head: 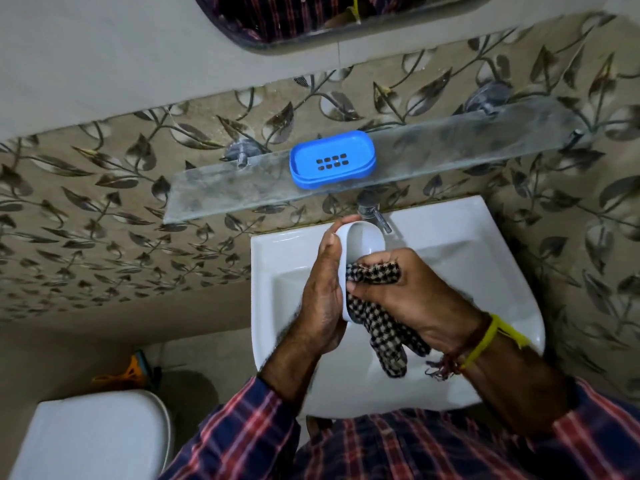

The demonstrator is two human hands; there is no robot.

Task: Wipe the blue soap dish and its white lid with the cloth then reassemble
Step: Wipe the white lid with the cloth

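Head camera, my only view — looking steeply down from above

I see from head height, close over the white sink (467, 258) with both forearms entering from the bottom edge; the wide lens faces the leaf-patterned wall (104, 209) — glass shelf (450, 150) near the top

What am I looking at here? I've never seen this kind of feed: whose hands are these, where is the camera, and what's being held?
There is no machine: a person wears one camera on the head, looking down at their own hands over a white sink. The left hand holds the white lid upright on its edge. The right hand presses a checked cloth into the lid's hollow. The blue soap dish sits apart on the glass shelf above the tap.
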